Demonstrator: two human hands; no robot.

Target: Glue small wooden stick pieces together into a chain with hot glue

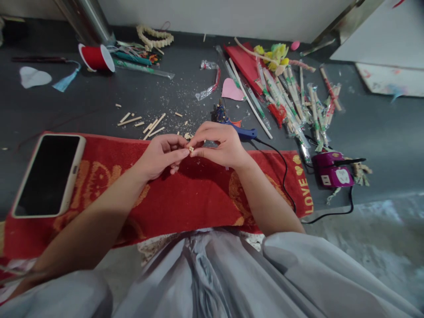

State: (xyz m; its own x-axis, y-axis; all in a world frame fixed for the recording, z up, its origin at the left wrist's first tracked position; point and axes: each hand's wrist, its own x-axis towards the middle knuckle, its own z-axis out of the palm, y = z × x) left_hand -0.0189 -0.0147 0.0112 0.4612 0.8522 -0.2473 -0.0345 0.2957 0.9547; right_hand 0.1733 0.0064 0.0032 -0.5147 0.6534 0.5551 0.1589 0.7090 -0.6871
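A small pale piece (pixel 191 149) sits at the fingertips of both hands, over the far edge of the red towel (pixel 185 194), a little right of its middle. The left hand (pixel 160 157) pinches it from the left with thumb and fingers together; the right hand (pixel 225 143) closes thumb and forefinger on its right side. Most of the piece is covered by the fingertips, so its full shape cannot be told.

Just beyond the hands lie pale crumbs (pixel 188 136), partly hidden by the right hand's fingers. Short cut sticks (pixel 155 125) are scattered to the far left of the hands, some close to the towel's edge. Just beyond the right hand is a blue-handled tool (pixel 247 133), its front end dark and cluttered; a black cord (pixel 285 170) runs from it over the right part of the towel.

A phone (pixel 48 175) lies on the towel's left end. On the far left of the dark table (pixel 109 92) are a spool of red thread (pixel 96 58), a blue tassel (pixel 67 79) and a white heart shape (pixel 35 77). A pink paper heart (pixel 232 89) lies beyond the tool. Many plastic-wrapped sticks (pixel 291 97) crowd the far right, with a purple box (pixel 334 169) nearer, right of the towel.
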